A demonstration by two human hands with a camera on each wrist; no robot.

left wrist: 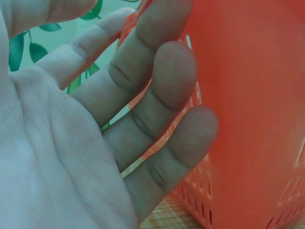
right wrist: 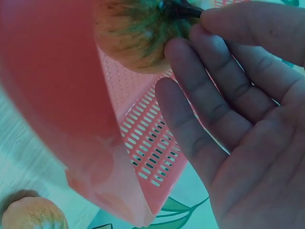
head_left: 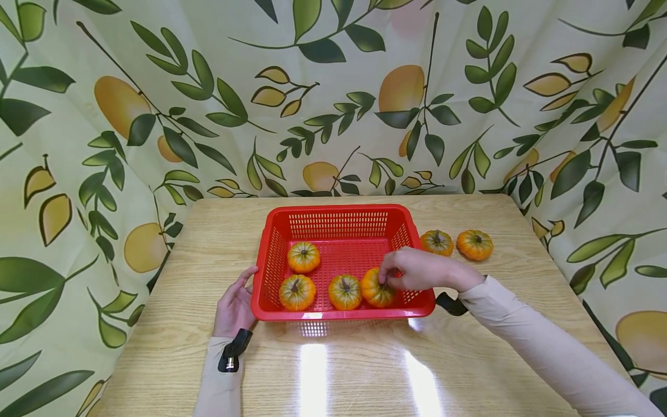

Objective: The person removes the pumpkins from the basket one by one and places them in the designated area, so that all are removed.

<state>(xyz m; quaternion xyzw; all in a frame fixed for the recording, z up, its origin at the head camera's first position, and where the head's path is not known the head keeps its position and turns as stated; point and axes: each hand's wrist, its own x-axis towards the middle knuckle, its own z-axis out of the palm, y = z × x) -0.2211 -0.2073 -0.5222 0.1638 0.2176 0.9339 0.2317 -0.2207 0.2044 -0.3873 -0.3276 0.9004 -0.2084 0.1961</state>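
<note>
A red plastic basket (head_left: 333, 315) with slotted walls stands on the wooden table. Inside, three small orange pumpkins sit apart from my right hand: one at the left (head_left: 304, 257), one in the front left corner (head_left: 297, 292), one at the front middle (head_left: 344, 292). My right hand (head_left: 417, 269) pinches the stem of another pumpkin (head_left: 376, 288) at the basket's front right; in the right wrist view thumb and fingertips meet at its dark stem (right wrist: 186, 9). My left hand (head_left: 235, 306) rests its relaxed fingers against the basket's left side (left wrist: 248, 95), palm facing it.
Two more orange pumpkins, one nearer (head_left: 436, 242) and one farther right (head_left: 475, 244), lie on the table (head_left: 333, 370) right of the basket. A leaf-patterned cloth (head_left: 333, 75) hangs behind and along both sides. A black wrist device (head_left: 235, 350) is on the left forearm.
</note>
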